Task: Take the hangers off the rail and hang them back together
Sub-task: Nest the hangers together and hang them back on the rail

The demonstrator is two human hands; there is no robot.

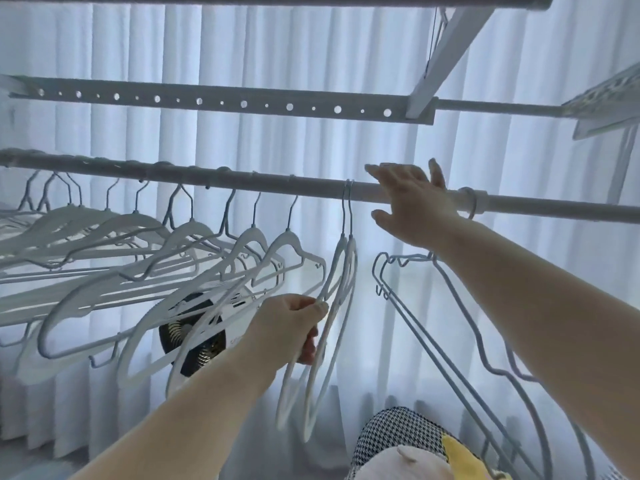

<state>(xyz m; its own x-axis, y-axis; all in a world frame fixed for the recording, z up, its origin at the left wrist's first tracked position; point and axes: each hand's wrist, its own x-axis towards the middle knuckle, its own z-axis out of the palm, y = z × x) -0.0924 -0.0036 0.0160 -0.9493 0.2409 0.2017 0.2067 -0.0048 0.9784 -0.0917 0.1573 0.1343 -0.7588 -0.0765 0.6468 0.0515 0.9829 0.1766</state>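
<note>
A grey rail (263, 181) crosses the view. Several white hangers (194, 271) hang from its left and middle parts, spread apart. A pair of white hangers (346, 271) hangs side by side near the middle. My left hand (294, 323) grips the lower shoulder of this pair. My right hand (412, 202) reaches up at the rail just right of the pair, fingers spread, holding nothing. Below my right forearm hang thin wire hangers (450, 323), their hooks hidden behind my wrist.
White curtains (242, 57) fill the background. A perforated bar (221, 102) and a higher bar run above the rail. A black fan (194, 337) shows behind the hangers. A patterned cushion and a soft toy (408, 441) lie at the bottom right.
</note>
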